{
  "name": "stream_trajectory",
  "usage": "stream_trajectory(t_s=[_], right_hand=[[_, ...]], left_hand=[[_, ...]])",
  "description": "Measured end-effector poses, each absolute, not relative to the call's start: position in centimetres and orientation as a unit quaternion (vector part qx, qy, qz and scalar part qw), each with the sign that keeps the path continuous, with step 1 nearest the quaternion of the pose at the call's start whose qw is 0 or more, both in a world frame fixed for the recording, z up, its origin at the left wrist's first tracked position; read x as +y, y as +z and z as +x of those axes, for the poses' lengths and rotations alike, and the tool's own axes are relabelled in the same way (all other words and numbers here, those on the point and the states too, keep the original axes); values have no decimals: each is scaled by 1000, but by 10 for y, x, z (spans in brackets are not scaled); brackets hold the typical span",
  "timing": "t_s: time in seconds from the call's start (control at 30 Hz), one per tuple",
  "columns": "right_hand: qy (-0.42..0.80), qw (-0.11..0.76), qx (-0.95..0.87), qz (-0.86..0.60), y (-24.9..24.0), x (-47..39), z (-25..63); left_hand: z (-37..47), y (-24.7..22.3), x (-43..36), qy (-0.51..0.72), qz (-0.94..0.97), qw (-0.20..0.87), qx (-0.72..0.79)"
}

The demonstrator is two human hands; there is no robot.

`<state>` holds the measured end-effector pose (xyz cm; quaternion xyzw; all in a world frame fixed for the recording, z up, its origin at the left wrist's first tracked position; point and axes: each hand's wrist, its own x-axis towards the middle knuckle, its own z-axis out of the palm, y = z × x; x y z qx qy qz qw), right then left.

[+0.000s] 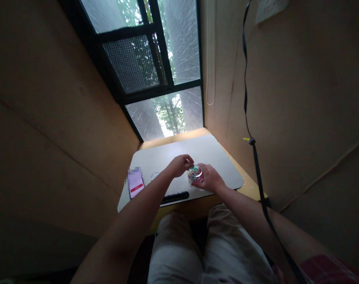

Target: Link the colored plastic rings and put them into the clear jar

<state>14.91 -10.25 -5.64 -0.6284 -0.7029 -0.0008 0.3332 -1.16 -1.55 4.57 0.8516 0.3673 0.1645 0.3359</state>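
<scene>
A small clear round jar with pink, green and white pieces inside stands on the white board. My right hand is wrapped round the jar's right side. At the jar's upper left rim is my left hand, its fingers pinched together; whatever they hold is too small to make out. A clear round lid lies on the board left of the jar, partly behind my left forearm.
A phone with a lit screen lies at the board's left edge. A black strip runs along the near edge. A dark strap hangs at the right, across my right forearm. A window is beyond the board.
</scene>
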Motion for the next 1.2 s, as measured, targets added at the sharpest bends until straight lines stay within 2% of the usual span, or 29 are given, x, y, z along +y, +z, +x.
stream_trajectory(t_s=[0.23, 0.6, 0.97, 1.2], right_hand=[[9, 337, -703, -626, -54, -104, 149], [1, 329, -702, -632, -53, -105, 148], [-5, 329, -701, -633, -55, -104, 149], [-4, 328, -699, -635, -54, -105, 148]], left_hand=[[-12, 40, -14, 177, 849, 356, 348], [-11, 48, -16, 105, 860, 354, 353], [-12, 49, -18, 99, 861, 354, 351], [-12, 54, -19, 98, 876, 306, 360]])
